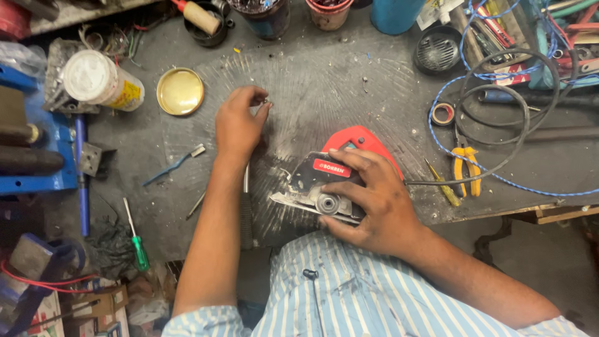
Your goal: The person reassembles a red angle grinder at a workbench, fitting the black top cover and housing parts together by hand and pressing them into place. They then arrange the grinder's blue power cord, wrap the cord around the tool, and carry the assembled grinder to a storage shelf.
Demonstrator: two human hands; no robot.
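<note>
On the bench at six o'clock, our right hand [374, 200] grips the red saw [337, 178]. Toward ten o'clock, our left hand [240, 122] pinches a small screw [266, 101] off the bench.

Your right hand [374, 200] rests on a red and black power saw [337, 178] with a dull grey metal guard. Your left hand [240, 122] pinches something tiny, perhaps silvery. Your shirt [349, 293] is pale blue with white stripes. Nearby: a gold tin lid [180, 91], a green-handled screwdriver [136, 240], yellow-handled pliers [466, 168], and a blue cable [449, 146] on the dark grey bench [349, 81].
</note>
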